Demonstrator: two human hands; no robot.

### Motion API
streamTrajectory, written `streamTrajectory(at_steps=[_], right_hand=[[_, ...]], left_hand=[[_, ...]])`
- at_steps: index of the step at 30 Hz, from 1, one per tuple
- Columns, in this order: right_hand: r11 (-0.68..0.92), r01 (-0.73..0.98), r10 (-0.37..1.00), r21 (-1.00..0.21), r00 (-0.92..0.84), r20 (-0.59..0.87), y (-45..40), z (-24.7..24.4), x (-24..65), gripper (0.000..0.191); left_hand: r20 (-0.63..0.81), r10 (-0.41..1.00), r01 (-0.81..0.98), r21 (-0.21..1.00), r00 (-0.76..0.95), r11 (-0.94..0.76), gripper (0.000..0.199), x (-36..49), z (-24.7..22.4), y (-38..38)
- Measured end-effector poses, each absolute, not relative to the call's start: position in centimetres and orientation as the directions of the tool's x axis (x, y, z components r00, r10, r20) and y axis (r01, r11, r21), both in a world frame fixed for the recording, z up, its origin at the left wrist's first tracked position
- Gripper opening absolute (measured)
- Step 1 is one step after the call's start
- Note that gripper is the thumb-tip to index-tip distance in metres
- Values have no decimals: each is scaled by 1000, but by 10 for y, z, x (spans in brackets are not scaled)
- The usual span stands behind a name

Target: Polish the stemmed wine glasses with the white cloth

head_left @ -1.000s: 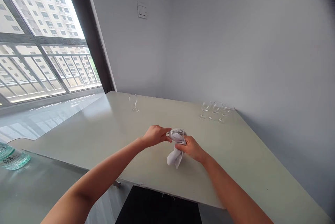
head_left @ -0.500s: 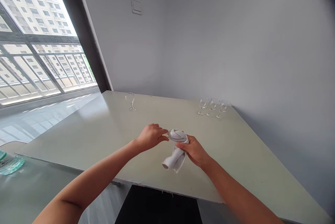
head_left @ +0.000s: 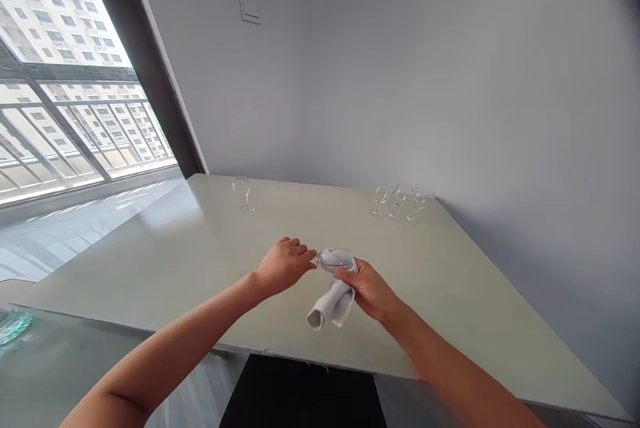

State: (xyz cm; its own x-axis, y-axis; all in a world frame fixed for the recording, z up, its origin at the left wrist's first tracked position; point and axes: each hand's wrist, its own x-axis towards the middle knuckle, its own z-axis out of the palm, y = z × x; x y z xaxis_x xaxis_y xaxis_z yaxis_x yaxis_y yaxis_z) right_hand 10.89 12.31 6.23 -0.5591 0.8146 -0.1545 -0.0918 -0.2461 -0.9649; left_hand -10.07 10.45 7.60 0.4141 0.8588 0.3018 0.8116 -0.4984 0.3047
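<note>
We see a clear, stemmed drinking glass [head_left: 334, 259] held on its side above a pale, smooth-topped table [head_left: 430, 301], directly between the two hands. Its stem end points toward the left hand [head_left: 285, 267], and its bowl reaches across to the right hand [head_left: 373, 287]. The left hand is closed at the narrow end, thumb and fingers pinching there just beyond the bowl (the stem and foot are hidden, so we cannot quite tell which part they grip). The right hand is gripping a soft, whitish fabric cloth [head_left: 334, 303] at the wide end of the bowl, thumb on top. We can make out cloth through the clear wall of the bowl, and the rest of it hangs below in loose folds, one forming an open roll.

Farther back, well apart from both hands, we find three clear stemmed glasses [head_left: 400, 197] standing upright close together near the far right corner. Another clear stemmed glass [head_left: 242, 187] stands alone toward the far left. At our left edge, part of a greenish transparent container [head_left: 15, 327] shows on a grey surface [head_left: 65, 375] beside the table.
</note>
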Motion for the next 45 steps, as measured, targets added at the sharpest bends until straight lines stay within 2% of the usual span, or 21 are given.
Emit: streamTrajectory(at_steps=[1,3,6,9,13,15,17,19,21,23,25,27,28,29,31,33,36,38,41,43,45], right_hand=[[-140,-25,797,-990,-596,-97,121,65,110,26],[146,120,722,-982,-692,23,120,70,115,19],[521,212,590,-827,-790,169,127,73,123,20],[633,262,594,-729,-767,240,141,70,132,24],[577,380,778,-723,-525,345,153,68,143,30],[618,449,781,-645,-445,439,150,71,142,35],[723,492,691,-485,-516,507,141,76,134,39],[837,438,547,-328,-676,493,129,79,119,43],[892,360,448,-272,-779,439,122,81,104,39],[861,359,488,-359,-780,392,124,83,95,32],[716,375,617,-588,-735,282,136,86,95,32],[422,308,698,-853,-710,89,153,88,101,35],[232,234,714,-944,-700,1,162,86,104,35],[39,133,730,-990,-681,-62,169,84,106,35],[-260,-122,788,-958,-600,-137,179,74,105,29],[-395,-360,852,-845,-488,-190,179,62,97,20],[-407,-541,897,-736,-387,-211,163,50,75,11],[-327,-585,923,-742,-365,-119,147,48,61,12],[-195,-573,922,-796,-384,50,130,50,49,21],[-184,-535,904,-825,-422,72,129,50,48,27],[-207,-496,886,-844,-460,53,134,49,53,30]], left_hand=[[258,874,799,360,411,-482,26,-103,78,104],[99,907,740,545,410,-394,26,-109,81,104],[-190,849,557,819,494,-141,29,-115,84,103],[-281,808,414,909,518,51,33,-119,81,103],[-240,929,530,846,282,58,34,-123,70,105],[-199,966,625,779,163,55,34,-122,65,107],[-154,982,703,710,110,33,30,-117,60,108],[-75,991,786,617,114,-44,28,-109,58,108],[41,985,852,497,165,-163,30,-101,58,105],[152,953,866,399,262,-301,30,-94,60,101],[226,907,839,350,355,-416,23,-92,62,96],[266,881,812,351,391,-466,16,-91,62,94],[279,881,806,366,382,-466,16,-91,61,93],[289,889,802,394,355,-449,17,-91,60,93],[299,918,791,480,260,-380,21,-89,56,94],[299,945,763,578,132,-290,29,-85,52,98],[350,935,721,663,-57,-204,41,-73,47,106],[436,888,723,659,-145,-206,43,-63,45,113],[589,780,750,610,-213,-256,45,-46,41,118],[637,725,759,599,-262,-253,44,-35,40,117],[608,739,728,642,-291,-241,44,-29,41,114]])
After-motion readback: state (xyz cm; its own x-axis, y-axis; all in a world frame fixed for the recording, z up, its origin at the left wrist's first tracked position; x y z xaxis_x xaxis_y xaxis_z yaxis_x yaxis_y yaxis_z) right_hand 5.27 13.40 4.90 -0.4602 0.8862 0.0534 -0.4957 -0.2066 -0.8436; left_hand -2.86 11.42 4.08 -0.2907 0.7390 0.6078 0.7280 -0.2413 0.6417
